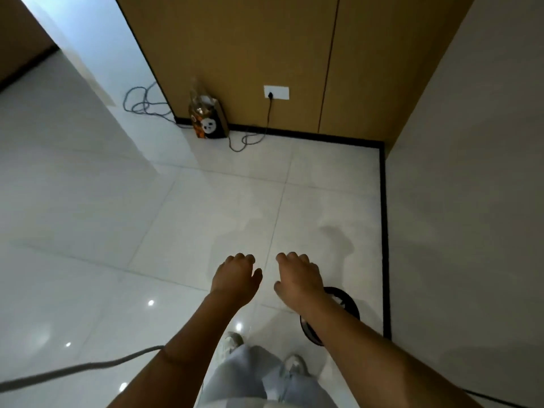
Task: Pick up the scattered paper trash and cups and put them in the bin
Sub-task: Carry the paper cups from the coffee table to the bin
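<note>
My left hand (237,275) and my right hand (297,276) hang side by side over the white tiled floor, palms down, fingers loosely curled and apart, nothing in either. A round black bin (350,301) stands on the floor under my right forearm, which hides most of it; something pale shows inside. No loose paper or cups show on the floor.
A paper bag with a panda print (209,122) holding a clear bottle leans against the brown wall. A grey cable (250,139) runs from the wall socket (276,92) along the floor. The white wall (471,201) stands right. My shoes (291,366) are below.
</note>
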The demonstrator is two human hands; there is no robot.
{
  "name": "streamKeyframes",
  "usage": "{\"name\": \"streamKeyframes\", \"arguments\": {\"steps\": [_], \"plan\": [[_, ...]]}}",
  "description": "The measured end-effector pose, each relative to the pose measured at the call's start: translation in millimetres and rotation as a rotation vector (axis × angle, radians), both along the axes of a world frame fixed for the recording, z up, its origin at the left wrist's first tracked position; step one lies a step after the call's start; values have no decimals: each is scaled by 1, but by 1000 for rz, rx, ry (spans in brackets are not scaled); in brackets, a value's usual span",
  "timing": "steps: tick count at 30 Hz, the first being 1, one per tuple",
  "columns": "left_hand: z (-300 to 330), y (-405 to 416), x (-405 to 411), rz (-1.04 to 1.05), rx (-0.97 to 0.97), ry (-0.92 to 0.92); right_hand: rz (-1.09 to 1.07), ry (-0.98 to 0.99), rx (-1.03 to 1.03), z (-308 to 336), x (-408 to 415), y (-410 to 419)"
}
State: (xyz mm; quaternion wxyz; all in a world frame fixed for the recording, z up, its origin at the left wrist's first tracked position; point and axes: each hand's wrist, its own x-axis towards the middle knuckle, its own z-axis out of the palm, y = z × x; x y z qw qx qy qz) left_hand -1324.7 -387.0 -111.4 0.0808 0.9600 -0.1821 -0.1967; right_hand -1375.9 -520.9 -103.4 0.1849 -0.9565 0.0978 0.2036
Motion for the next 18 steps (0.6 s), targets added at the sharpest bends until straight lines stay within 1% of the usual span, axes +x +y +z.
{"name": "streamKeyframes", "arguments": {"steps": [4,9,14,18], "plan": [[20,63,-20,179,-4,-1,152,5,-17,21,9,53],[44,157,-48,424,-16,-17,358,-17,-52,44,15,143],[65,270,-90,635,-25,-48,546,-42,-50,61,0,253],[78,367,-141,767,-27,-60,676,-54,-38,67,-32,351]]}}
